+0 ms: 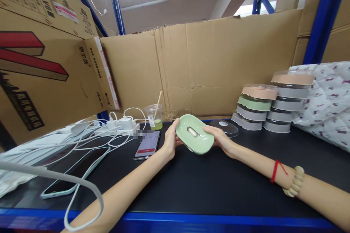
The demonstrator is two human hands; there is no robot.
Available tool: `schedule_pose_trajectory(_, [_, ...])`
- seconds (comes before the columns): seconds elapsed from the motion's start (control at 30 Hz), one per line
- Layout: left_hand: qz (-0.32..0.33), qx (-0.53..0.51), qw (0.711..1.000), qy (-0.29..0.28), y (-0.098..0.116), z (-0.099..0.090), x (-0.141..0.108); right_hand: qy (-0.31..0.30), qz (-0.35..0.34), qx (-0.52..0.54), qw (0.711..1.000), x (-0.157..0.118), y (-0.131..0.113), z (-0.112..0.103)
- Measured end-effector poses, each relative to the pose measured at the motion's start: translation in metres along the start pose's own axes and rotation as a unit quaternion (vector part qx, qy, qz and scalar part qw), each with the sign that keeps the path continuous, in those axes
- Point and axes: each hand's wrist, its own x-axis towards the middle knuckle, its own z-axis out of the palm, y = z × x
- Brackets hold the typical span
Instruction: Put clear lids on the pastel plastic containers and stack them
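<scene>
Above the black tabletop, left hand and right hand grip the ends of a green oval dish. Its clear lid lies behind, unfitted; lidded stacks stand finished.

A black-topped shelf carries 2 phones left of the plastic cup, white cables farther left, a clear lid and stacked containers to its right.
</scene>
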Motion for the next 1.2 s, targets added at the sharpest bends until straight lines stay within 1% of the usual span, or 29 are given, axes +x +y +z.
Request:
schedule_pose_trajectory(0.07, [-0.012, 0.016, 1.0, -0.02, 0.0027, -0.0005, -0.0006, 0.03, -0.014, 0.013, 0.999, 0.0018, 0.0011, -0.0009])
schedule_pose_trajectory(0.13, [-0.02, 0.032, 0.999, -0.039, 0.0044, -0.001, -0.0013, 0.047, -0.025, 0.017, 0.998, 0.0034, 0.0016, -0.0018])
schedule_pose_trajectory(0.27, [0.005, 0.056, 0.996, -0.066, 0.0051, -0.0027, -0.002, 0.057, -0.051, 0.023, 0.997, 0.0044, -0.0001, -0.0026])
schedule_pose_trajectory(0.37, [0.002, 0.058, 0.995, -0.084, 0.005, -0.0025, -0.0027, 0.058, -0.072, 0.037, 0.995, 0.0044, -0.0019, -0.0027])
schedule_pose_trajectory(0.43, [-0.002, 0.043, 0.996, -0.079, 0.0042, -0.0009, -0.0034, 0.063, -0.083, 0.045, 0.994, 0.0047, -0.0023, -0.0031])
schedule_pose_trajectory(0.5, [0.011, 0.016, 0.998, -0.061, 0.0023, 0.0012, -0.0035, 0.065, -0.086, 0.05, 0.993, 0.0049, -0.0021, -0.0036])
schedule_pose_trajectory(0.57, [0.035, -0.016, 0.998, -0.044, -0.0005, 0.0028, -0.0027, 0.054, -0.062, 0.043, 0.996, 0.0043, -0.0019, -0.004])
schedule_pose_trajectory(0.63, [0.064, -0.041, 0.997, -0.034, -0.003, 0.0032, -0.0015, 0.038, -0.023, 0.033, 0.998, 0.0029, -0.0023, -0.0038])
schedule_pose_trajectory(0.7, [0.083, -0.045, 0.995, -0.032, -0.0044, 0.0022, -0.0003, 0.037, 0.001, 0.03, 0.999, 0.0008, -0.0034, -0.0031])
schedule_pose_trajectory(0.73, [0.086, -0.037, 0.995, -0.031, -0.0047, 0.0014, 0.0002, 0.043, 0.002, 0.028, 0.999, -0.0002, -0.0041, -0.0028])
schedule_pose_trajectory(0.83, [0.073, 0.016, 0.997, -0.034, -0.0045, -0.0013, 0.0011, 0.059, -0.024, 0.004, 0.998, -0.0022, -0.0062, -0.0022])
schedule_pose_trajectory(0.93, [0.069, 0.05, 0.996, -0.039, -0.0045, -0.0029, 0.0013, 0.056, -0.052, -0.015, 0.997, -0.0026, -0.0066, -0.0021])
schedule_pose_trajectory(1.1, [0.118, 0.042, 0.992, -0.024, -0.0042, -0.0014, -0.0011, 0.055, -0.059, -0.016, 0.997, -0.0002, -0.0038, -0.0015])
schedule_pose_trajectory(1.2, [0.126, 0.031, 0.991, -0.021, -0.0039, 0.0, -0.0026, 0.047, -0.064, -0.009, 0.997, 0.0015, -0.0017, -0.0025])
